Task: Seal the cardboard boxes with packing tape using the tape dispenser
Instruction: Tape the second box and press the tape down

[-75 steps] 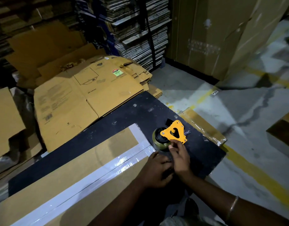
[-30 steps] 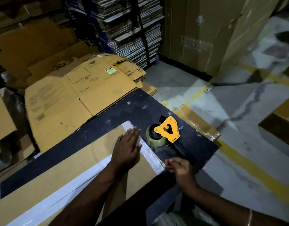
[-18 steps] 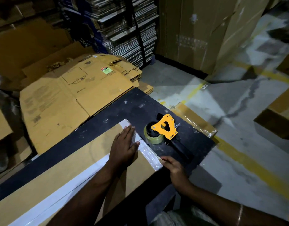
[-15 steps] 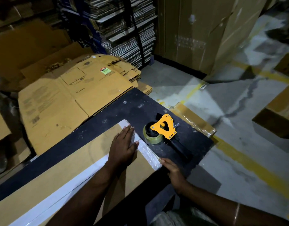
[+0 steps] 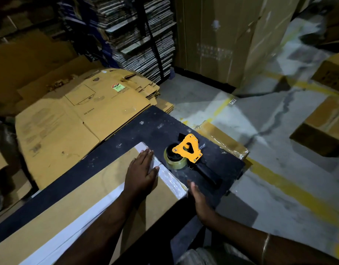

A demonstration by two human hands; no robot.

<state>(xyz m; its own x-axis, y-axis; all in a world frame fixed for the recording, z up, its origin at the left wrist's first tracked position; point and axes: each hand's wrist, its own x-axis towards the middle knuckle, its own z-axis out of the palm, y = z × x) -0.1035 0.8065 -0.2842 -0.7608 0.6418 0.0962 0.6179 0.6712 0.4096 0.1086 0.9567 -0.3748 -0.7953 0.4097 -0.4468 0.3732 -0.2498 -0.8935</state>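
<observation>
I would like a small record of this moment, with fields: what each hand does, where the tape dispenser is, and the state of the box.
left hand: flat on the tape at the box end
right hand: open, at the box corner
tape dispenser: on the black table, held by nobody
cardboard box: flat, taped along its seam and end

The left grip (image 5: 140, 174) is pressing flat on the taped cardboard box (image 5: 78, 203); the right grip (image 5: 198, 196) is touching its corner, while the tape dispenser (image 5: 185, 152) is lying on the black counter (image 5: 149, 121).
</observation>
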